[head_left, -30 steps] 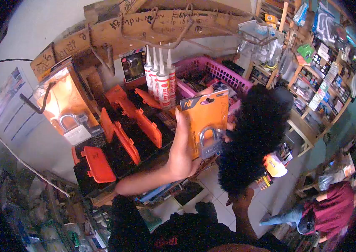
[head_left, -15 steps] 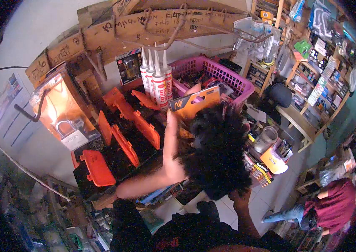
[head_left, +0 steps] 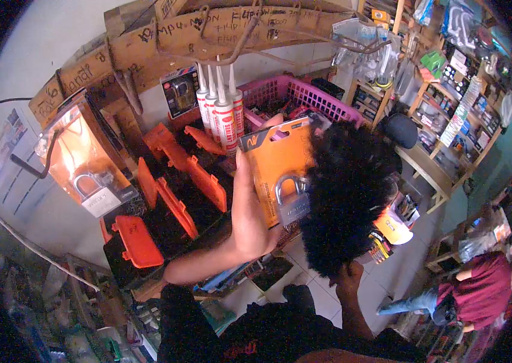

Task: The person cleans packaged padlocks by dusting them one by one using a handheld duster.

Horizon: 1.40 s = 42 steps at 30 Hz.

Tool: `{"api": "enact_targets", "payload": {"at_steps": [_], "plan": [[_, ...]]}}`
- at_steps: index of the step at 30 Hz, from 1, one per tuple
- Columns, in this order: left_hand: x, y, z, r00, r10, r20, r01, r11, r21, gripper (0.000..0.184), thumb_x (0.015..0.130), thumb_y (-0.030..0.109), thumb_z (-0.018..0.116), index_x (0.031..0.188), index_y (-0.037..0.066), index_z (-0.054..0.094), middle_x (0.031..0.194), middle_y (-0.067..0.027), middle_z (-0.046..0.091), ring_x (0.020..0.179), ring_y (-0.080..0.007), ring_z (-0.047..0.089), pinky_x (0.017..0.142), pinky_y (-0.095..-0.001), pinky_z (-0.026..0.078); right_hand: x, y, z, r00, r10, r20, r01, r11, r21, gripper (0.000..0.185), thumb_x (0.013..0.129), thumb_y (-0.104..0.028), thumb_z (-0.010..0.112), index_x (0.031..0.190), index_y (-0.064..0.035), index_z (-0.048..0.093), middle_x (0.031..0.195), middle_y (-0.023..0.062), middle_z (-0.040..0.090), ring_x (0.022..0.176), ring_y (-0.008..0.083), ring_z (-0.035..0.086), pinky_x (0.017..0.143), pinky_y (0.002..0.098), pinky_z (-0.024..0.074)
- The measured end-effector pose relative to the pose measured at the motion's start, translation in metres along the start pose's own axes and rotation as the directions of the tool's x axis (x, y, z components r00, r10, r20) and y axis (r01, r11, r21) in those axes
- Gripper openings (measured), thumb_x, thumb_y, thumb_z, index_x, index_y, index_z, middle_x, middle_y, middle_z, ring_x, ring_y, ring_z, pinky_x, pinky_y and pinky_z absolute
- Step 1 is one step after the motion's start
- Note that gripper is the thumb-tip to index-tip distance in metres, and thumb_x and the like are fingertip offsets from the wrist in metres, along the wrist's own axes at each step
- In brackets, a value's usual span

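Note:
My left hand grips a padlock in an orange blister pack, held upright over the counter. The padlock's shackle and body show through the plastic. My right hand is closed round the base of a black fluffy duster, whose handle is mostly hidden. The duster's fluffy head covers the right edge of the pack. Another packed padlock hangs from a hook at the left. Behind my left hand stand several white sealant tubes.
Below the sealant tubes sits a black organiser with orange lids. A pink basket holds small goods at the back. Metal hooks project from a wooden board. A person in a maroon shirt is at the lower right, near stocked shelves.
The duster has shifted to the right across the pack, uncovering the orange card and the padlock. My left hand keeps its hold on the pack.

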State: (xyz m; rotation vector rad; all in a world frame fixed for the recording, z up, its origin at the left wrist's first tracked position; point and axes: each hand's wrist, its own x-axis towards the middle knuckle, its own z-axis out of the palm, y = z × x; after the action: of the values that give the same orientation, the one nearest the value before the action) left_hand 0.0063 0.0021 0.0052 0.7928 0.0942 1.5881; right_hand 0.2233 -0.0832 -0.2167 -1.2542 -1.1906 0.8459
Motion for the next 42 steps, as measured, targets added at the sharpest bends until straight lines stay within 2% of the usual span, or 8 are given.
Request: {"api": "enact_targets", "payload": {"at_steps": [2,8,11,20,23,38,41,42], "plan": [[0.000,-0.002,0.010,0.999,0.038,0.017,-0.037,0.999,-0.025,0.052,0.091,0.042,0.032,0.127,0.005,0.036,0.120,-0.0101,0.049,0.109,-0.0222,0.047,0.096,-0.0347,0.035,0.003,0.000,-0.003,0.981,-0.179,0.072,0.189,0.964,-0.189,0.043,0.078,-0.032,0.058,0.046,-0.0070,0.042,0.044,0.0019,0.045,0.041,0.0138,0.044,0.039,0.0301,0.0324],[-0.005,0.000,0.002,0.998,0.061,0.026,-0.062,0.997,0.039,0.052,0.091,0.041,0.033,0.124,0.001,0.039,0.120,-0.0113,0.048,0.108,-0.0226,0.048,0.094,-0.0344,0.037,0.000,-0.020,0.005,0.997,0.075,0.005,-0.075,0.997,0.028,0.039,0.078,-0.028,0.057,0.048,-0.0069,0.043,0.045,0.0030,0.047,0.040,0.0148,0.045,0.038,0.0302,0.0313],[-0.005,0.000,0.003,0.993,0.097,-0.069,-0.081,0.976,0.204,0.052,0.091,0.041,0.033,0.123,0.001,0.040,0.116,-0.0092,0.051,0.101,-0.0197,0.052,0.086,-0.0314,0.042,0.003,-0.015,0.003,0.965,-0.244,0.098,0.254,0.961,-0.109,0.041,0.082,-0.030,0.052,0.049,-0.0062,0.043,0.045,0.0029,0.046,0.037,0.0146,0.043,0.037,0.0294,0.0308],[-0.006,0.001,0.004,0.999,0.037,-0.029,-0.035,0.997,0.070,0.051,0.092,0.042,0.031,0.123,0.002,0.040,0.111,-0.0079,0.053,0.098,-0.0188,0.052,0.083,-0.0303,0.043,-0.001,-0.020,0.008,0.994,0.110,0.009,-0.110,0.981,0.161,0.039,0.082,-0.026,0.053,0.049,-0.0067,0.043,0.045,0.0027,0.046,0.038,0.0129,0.043,0.037,0.0287,0.0334],[0.000,-0.006,0.008,0.992,0.126,-0.002,-0.125,0.986,0.108,0.055,0.092,0.042,0.030,0.128,0.001,0.034,0.117,-0.0101,0.050,0.103,-0.0206,0.050,0.085,-0.0320,0.043,0.000,-0.020,0.007,0.990,-0.128,0.055,0.132,0.988,-0.076,0.041,0.082,-0.028,0.053,0.049,-0.0066,0.044,0.044,0.0023,0.046,0.037,0.0125,0.043,0.036,0.0284,0.0335],[-0.005,0.002,0.006,0.982,0.072,0.176,-0.093,0.990,0.109,0.054,0.091,0.042,0.032,0.128,0.003,0.034,0.121,-0.0120,0.045,0.109,-0.0235,0.045,0.095,-0.0377,0.034,0.014,-0.016,-0.019,0.955,-0.261,0.142,0.297,0.848,-0.439,0.035,0.074,-0.034,0.061,0.059,-0.0051,0.050,0.056,0.0065,0.052,0.047,0.0174,0.049,0.044,0.0300,0.0363],[-0.004,0.004,0.006,0.958,0.053,0.283,-0.065,0.997,0.034,0.048,0.092,0.038,0.031,0.127,0.004,0.036,0.119,-0.0088,0.047,0.107,-0.0205,0.046,0.092,-0.0351,0.036,0.024,-0.033,-0.011,0.985,0.041,-0.167,-0.041,0.999,0.006,0.025,0.074,-0.016,0.061,0.059,-0.0100,0.042,0.054,-0.0016,0.039,0.043,0.0107,0.035,0.039,0.0262,0.0289],[-0.004,0.005,0.006,0.945,0.041,0.324,-0.042,0.999,-0.006,0.046,0.093,0.037,0.031,0.126,0.005,0.037,0.117,-0.0072,0.048,0.105,-0.0190,0.046,0.091,-0.0338,0.037,0.030,-0.043,-0.013,0.950,-0.282,-0.134,0.264,0.955,-0.135,0.029,0.074,-0.016,0.062,0.057,-0.0099,0.040,0.053,-0.0011,0.038,0.045,0.0113,0.036,0.042,0.0281,0.0314]]}}
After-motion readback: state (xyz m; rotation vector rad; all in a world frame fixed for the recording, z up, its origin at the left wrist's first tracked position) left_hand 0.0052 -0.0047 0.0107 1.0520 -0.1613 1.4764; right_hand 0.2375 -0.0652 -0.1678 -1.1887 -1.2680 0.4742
